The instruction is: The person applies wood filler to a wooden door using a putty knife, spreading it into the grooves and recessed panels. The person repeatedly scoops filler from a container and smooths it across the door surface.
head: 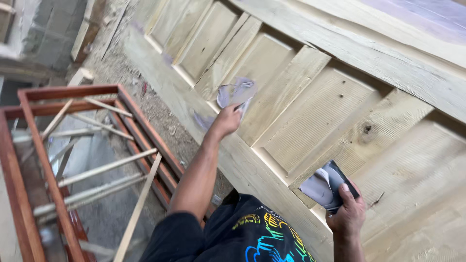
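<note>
A pale unfinished wooden panel door (pixel 310 116) fills the upper right of the view. My left hand (pixel 225 121) reaches out to it and grips a small scraper (pixel 244 105), whose blade rests on the wood. Just above the blade is a patch of grey filler (pixel 236 90); another smear (pixel 201 120) lies lower left of the hand. My right hand (pixel 347 213) is near the bottom edge, shut on a dark flat pad (pixel 327 187) carrying a lump of grey filler. A dark knot (pixel 367 129) shows in a panel between the hands.
A red-brown wooden frame (pixel 29 145) with pale slats (pixel 104 167) across it lies at left. Sawdust (pixel 145 97) covers the ground beside the door. A grey block wall (pixel 43 29) and loose timber pieces stand at top left.
</note>
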